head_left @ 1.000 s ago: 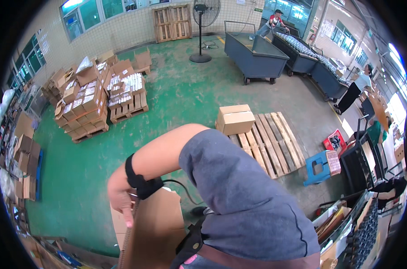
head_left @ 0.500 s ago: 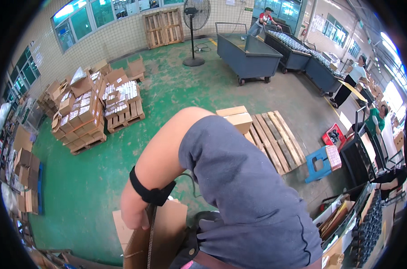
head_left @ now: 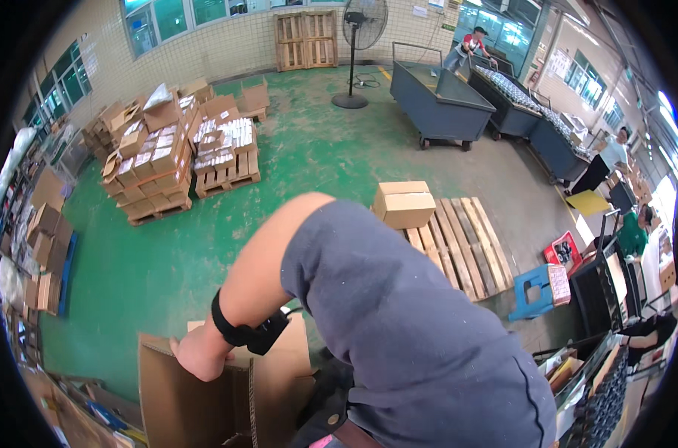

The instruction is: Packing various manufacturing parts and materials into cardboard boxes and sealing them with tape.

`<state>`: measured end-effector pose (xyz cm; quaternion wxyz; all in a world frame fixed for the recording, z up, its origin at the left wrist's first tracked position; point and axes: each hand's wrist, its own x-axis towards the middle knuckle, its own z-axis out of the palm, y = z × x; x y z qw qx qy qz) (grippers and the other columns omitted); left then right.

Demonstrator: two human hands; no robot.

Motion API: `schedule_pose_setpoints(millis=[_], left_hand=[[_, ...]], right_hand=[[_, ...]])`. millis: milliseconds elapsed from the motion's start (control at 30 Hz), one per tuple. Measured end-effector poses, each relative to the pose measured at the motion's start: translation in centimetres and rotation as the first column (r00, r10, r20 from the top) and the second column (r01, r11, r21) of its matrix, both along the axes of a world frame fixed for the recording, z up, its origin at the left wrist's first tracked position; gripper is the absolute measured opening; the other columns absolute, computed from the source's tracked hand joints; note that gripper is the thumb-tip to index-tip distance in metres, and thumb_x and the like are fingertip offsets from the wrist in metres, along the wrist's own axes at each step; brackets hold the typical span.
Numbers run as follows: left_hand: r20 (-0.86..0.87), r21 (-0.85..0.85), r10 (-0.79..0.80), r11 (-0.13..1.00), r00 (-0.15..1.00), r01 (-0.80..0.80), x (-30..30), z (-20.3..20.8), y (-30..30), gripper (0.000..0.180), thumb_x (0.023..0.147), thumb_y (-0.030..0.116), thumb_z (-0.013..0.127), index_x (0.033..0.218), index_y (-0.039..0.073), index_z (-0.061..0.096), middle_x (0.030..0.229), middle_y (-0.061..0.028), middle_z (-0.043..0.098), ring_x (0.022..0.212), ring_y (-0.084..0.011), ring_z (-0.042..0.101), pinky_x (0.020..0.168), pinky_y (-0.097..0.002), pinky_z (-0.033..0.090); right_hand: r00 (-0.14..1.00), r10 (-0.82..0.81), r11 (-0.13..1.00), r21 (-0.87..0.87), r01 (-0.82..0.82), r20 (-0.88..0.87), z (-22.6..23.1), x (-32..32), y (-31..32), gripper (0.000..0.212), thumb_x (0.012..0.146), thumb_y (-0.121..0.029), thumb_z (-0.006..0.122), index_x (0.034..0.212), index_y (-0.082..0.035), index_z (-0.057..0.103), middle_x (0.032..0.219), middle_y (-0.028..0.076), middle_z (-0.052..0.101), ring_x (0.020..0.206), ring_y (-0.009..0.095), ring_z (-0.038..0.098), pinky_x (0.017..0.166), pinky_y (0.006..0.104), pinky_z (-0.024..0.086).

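My right hand (head_left: 201,357) grips the upper edge of an open cardboard box (head_left: 193,407) at the lower left, its fingers curled over the rim. The box's brown inside shows below the hand, with one wall to the left and a raised flap to the right. On my wrist is a black strap with a small black device (head_left: 262,334). My bent arm in its grey sleeve (head_left: 413,299) fills the middle and hides part of the box and my front. My left hand is out of view.
Ahead stands a wooden pallet (head_left: 466,246) with closed cartons (head_left: 404,205) at its corner. Right of it are a blue stool (head_left: 531,293) and a red crate (head_left: 563,252). Stacked cartons (head_left: 152,175) stand far left; a fan (head_left: 350,101) and grey carts (head_left: 440,104) stand behind. Several people work at right.
The box has opened out to the left, so its inside now shows. My right hand has moved slightly left along with it, and the whole view has shifted a little.
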<state>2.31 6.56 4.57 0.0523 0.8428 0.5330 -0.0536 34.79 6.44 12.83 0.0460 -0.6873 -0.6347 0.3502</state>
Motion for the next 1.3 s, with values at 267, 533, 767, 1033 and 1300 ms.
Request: schedule_pose_setpoints(millis=[267,533,767,1033,1300], left_hand=[[0.029,-0.251,-0.516,0.825,0.856,0.506,-2.6,3.2,-1.0,0.094,0.087,0.063,0.046,0.152,0.010,0.004,0.158,-0.0184,0.001,0.141,-0.0507,0.003,0.106,-0.0704,0.002],[0.127,-0.121,-0.605,0.777,0.786,0.618,1.4,2.4,0.1,0.068,0.083,0.065,0.048,0.133,0.019,0.052,0.144,-0.0093,0.042,0.141,-0.0330,0.024,0.106,-0.0690,0.016],[0.217,-0.192,-0.488,0.828,0.845,0.527,-0.8,1.8,-1.9,0.063,0.088,0.058,0.047,0.133,0.014,0.051,0.144,-0.0097,0.043,0.141,-0.0316,0.025,0.111,-0.0640,0.008],[0.300,-0.248,-0.202,0.927,0.932,0.281,-2.1,11.3,-7.5,0.049,0.082,0.056,0.058,0.096,0.009,0.064,0.083,-0.0098,0.066,0.069,-0.0285,0.065,0.058,-0.0368,0.053],[0.271,0.123,-0.112,0.989,0.956,0.081,1.2,2.9,-0.7,0.032,0.089,0.042,0.056,0.078,0.013,0.062,0.081,-0.0043,0.057,0.087,-0.0241,0.056,0.080,-0.0368,0.041]], right_hand=[[0.556,0.788,0.600,-0.125,-0.790,0.266,-3.8,-7.6,2.0,0.092,0.084,-0.055,0.051,0.131,0.022,0.029,0.101,0.016,0.069,0.124,0.053,0.035,0.108,0.0690,0.014],[0.531,0.815,0.478,0.246,-0.843,0.233,-4.1,2.9,0.4,0.102,0.065,-0.068,0.068,0.147,-0.020,0.031,0.158,0.014,0.014,0.142,0.043,0.017,0.095,0.0787,0.022],[0.417,0.797,0.454,0.023,-0.891,0.438,-3.7,-1.1,0.2,0.107,0.057,-0.063,0.075,0.147,-0.022,0.032,0.157,0.011,0.018,0.144,0.039,0.010,0.094,0.0779,0.027],[0.407,0.840,0.439,-0.007,-0.899,0.359,-3.6,0.4,2.7,0.101,0.063,-0.057,0.075,0.147,-0.022,0.033,0.158,0.008,0.014,0.145,0.041,0.006,0.095,0.0771,0.027],[0.758,0.621,0.774,0.303,-0.555,-0.198,8.2,-3.3,11.3,0.034,0.087,-0.024,0.069,0.108,0.001,0.061,0.095,0.013,0.067,0.077,0.022,0.067,0.070,0.0330,0.053]])
